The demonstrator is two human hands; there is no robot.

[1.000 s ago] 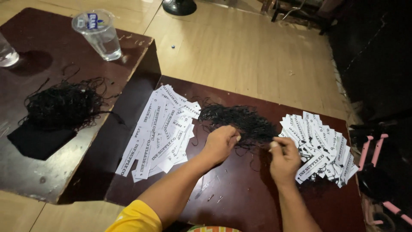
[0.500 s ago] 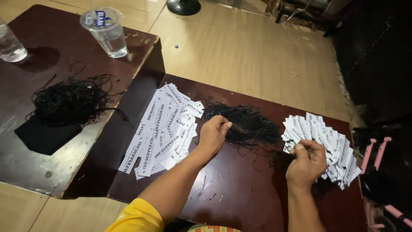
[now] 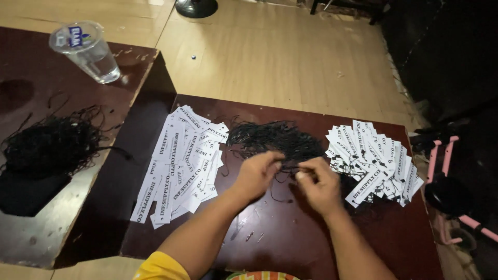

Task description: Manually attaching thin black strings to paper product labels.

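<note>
On a dark wooden table (image 3: 290, 243) lies a tangle of thin black strings (image 3: 275, 139) in the middle. My left hand (image 3: 257, 173) and my right hand (image 3: 319, 184) meet just in front of that pile, fingertips pinched together on a black string pulled from it. A fanned pile of long white paper tags (image 3: 181, 166) lies to the left of my hands. To the right is a second heap of white tags with black strings attached (image 3: 371, 161), close to my right hand.
A second dark table (image 3: 46, 228) stands at the left with another heap of black strings (image 3: 49, 142), a black cloth (image 3: 26, 194) and a sealed plastic cup of water (image 3: 88, 52). Pink-and-black objects (image 3: 446, 171) lie at the right on the wooden floor.
My right hand has come back from the tag heap on the right to meet my left hand at the string pile. The view has tilted slightly.
</note>
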